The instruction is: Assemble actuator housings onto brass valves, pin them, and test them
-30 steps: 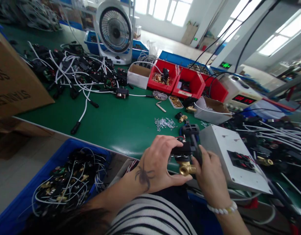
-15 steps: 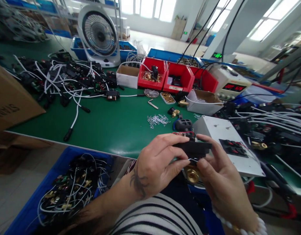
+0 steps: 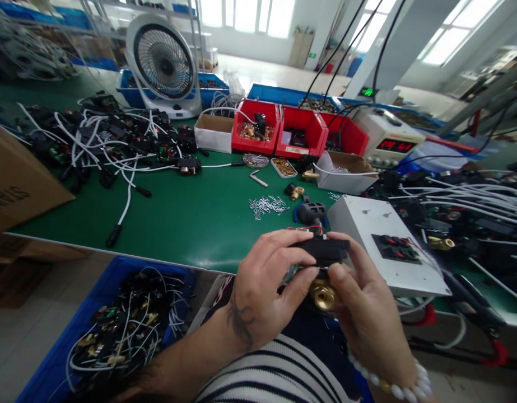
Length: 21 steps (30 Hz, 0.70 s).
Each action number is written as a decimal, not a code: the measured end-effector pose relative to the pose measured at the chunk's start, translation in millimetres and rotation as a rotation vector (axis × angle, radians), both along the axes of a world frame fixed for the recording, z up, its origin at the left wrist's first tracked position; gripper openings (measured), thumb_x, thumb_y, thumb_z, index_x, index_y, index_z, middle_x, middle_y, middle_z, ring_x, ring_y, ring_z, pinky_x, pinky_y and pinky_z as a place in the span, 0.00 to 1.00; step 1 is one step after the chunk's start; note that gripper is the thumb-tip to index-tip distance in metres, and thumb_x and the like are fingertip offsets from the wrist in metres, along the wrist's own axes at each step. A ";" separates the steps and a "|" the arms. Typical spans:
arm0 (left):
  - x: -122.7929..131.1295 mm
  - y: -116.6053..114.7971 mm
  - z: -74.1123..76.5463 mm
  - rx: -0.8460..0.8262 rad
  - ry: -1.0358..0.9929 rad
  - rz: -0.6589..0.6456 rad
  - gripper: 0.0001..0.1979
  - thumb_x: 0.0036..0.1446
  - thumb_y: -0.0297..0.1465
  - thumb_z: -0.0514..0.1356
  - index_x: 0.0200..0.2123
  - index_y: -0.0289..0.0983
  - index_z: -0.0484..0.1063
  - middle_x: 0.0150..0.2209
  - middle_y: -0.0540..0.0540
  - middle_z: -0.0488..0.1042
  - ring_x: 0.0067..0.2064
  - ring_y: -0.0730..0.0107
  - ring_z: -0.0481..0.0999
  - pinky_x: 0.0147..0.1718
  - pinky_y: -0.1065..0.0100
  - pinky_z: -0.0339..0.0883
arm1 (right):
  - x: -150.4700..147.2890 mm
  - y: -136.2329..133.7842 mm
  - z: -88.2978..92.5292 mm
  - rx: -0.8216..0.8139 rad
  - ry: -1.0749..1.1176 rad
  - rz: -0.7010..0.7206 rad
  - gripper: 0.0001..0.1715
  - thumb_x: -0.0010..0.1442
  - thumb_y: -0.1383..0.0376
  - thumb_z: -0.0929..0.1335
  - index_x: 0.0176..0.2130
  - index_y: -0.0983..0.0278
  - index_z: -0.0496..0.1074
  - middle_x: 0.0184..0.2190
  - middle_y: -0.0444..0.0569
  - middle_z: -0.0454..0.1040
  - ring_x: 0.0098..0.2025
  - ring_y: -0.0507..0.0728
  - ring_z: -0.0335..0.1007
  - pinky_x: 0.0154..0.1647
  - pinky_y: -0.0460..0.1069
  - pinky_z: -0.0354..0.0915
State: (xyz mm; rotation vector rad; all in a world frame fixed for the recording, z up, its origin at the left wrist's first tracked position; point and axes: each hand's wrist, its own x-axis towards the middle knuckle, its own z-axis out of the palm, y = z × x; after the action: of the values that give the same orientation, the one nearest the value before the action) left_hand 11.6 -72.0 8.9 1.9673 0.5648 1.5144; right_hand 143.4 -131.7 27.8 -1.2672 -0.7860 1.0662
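Note:
Just past the bench's front edge, both my hands hold a black plastic assembly (image 3: 325, 253) with a round brass fitting (image 3: 324, 296) under it. My left hand (image 3: 269, 280) is closed on its left side, fingers along the top and thumb below. My right hand (image 3: 367, 296) grips the right side, its thumb above the brass fitting. Whether a small wire clip is between my thumbs, I cannot tell. Beyond my fingers is a dark ribbed part (image 3: 312, 211) with a blue edge. A pile of thin metal wire clips (image 3: 267, 206) lies on the green bench.
A white metal box (image 3: 359, 224) stands to the right. Red bins (image 3: 302, 148), a white carton (image 3: 214, 140) and a fan (image 3: 163, 61) line the back. Cabled assemblies (image 3: 115, 131) are heaped at left. A blue crate (image 3: 43, 358) of parts sits below the bench.
The thin metal wire that showed between my thumbs is now hardly visible. My right thumb has moved closer against the assembly. The whole view has shifted slightly.

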 end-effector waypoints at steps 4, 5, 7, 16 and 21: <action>1.0 3.8 -8.6 -0.563 -0.161 -0.238 0.30 0.58 0.41 0.62 0.59 0.37 0.59 0.60 0.37 0.64 0.62 0.56 0.64 0.61 0.54 0.59 | 7.5 2.5 4.4 0.016 -0.178 0.111 0.31 0.57 0.49 0.71 0.57 0.50 0.61 0.39 0.45 0.79 0.32 0.56 0.76 0.27 0.47 0.70; 1.5 6.4 -9.4 -0.753 -0.186 -0.372 0.29 0.59 0.43 0.61 0.58 0.36 0.60 0.58 0.36 0.66 0.60 0.55 0.67 0.59 0.54 0.61 | 14.4 5.1 9.2 -0.007 -0.315 0.171 0.32 0.57 0.48 0.70 0.57 0.51 0.62 0.38 0.46 0.79 0.31 0.56 0.76 0.27 0.48 0.70; 3.0 11.2 -9.8 -1.041 -0.219 -0.539 0.27 0.58 0.43 0.62 0.54 0.33 0.64 0.51 0.36 0.72 0.53 0.54 0.74 0.52 0.55 0.67 | 37.2 15.3 22.1 -0.094 -0.712 0.235 0.30 0.55 0.47 0.70 0.54 0.54 0.69 0.34 0.47 0.79 0.30 0.56 0.74 0.29 0.49 0.69; 5.0 8.5 8.5 -1.331 -0.358 -0.654 0.37 0.47 0.52 0.67 0.49 0.28 0.67 0.45 0.33 0.76 0.44 0.54 0.78 0.39 0.60 0.73 | 178.1 94.4 36.6 -0.420 -1.093 -0.010 0.08 0.51 0.71 0.73 0.35 0.65 0.79 0.36 0.51 0.80 0.41 0.59 0.74 0.49 0.53 0.64; -0.3 5.1 18.1 -1.310 -0.355 -0.668 0.32 0.50 0.50 0.66 0.47 0.29 0.67 0.43 0.35 0.77 0.41 0.59 0.79 0.38 0.62 0.73 | 185.5 102.9 15.7 -0.453 -1.061 -0.069 0.07 0.57 0.70 0.71 0.38 0.66 0.77 0.35 0.48 0.79 0.42 0.57 0.74 0.51 0.54 0.65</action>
State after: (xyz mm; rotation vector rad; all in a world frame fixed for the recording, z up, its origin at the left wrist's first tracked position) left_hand 11.3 -66.8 27.0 0.7052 0.4642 0.6670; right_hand 328.9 -28.7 43.4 -2.2822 -1.2976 0.4506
